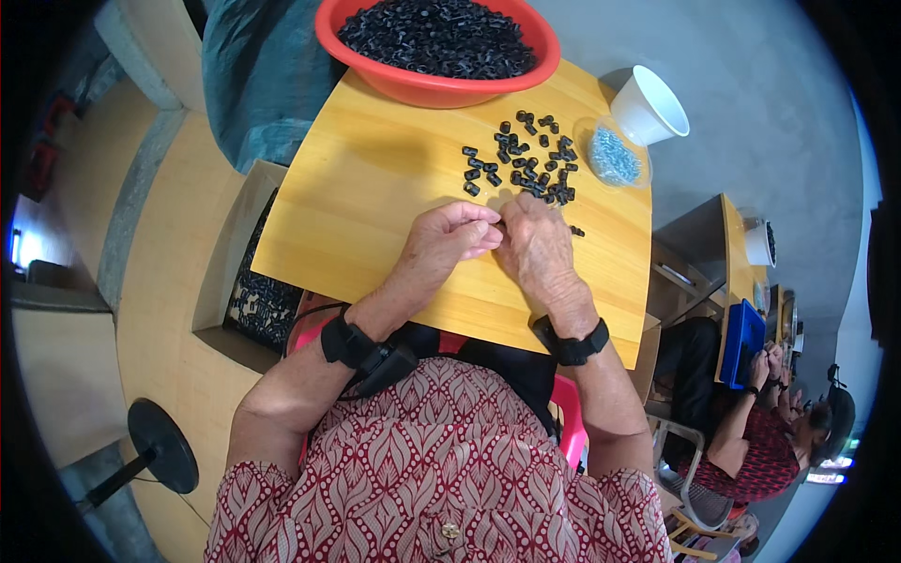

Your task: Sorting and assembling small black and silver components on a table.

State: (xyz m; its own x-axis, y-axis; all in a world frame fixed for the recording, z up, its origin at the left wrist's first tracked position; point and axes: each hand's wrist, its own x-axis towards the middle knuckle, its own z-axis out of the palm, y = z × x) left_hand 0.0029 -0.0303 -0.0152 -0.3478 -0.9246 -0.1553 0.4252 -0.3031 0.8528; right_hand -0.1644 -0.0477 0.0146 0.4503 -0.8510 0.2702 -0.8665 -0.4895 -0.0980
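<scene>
My left hand (450,239) and my right hand (537,246) rest together on the wooden table (357,197), fingertips touching at the middle. The fingers are pinched around something small that I cannot make out. Just beyond my hands lies a scatter of several small black plastic parts (524,159). One loose black part (577,231) lies right of my right hand. A clear shallow dish of small silvery screws (615,155) sits at the far right of the table.
A red basin (422,89) heaped with black parts stands at the table's far edge. A white plastic cup (649,105) lies tipped beside the dish. A box of black parts (258,300) sits low on my left. Another person (770,432) works at a table on the right.
</scene>
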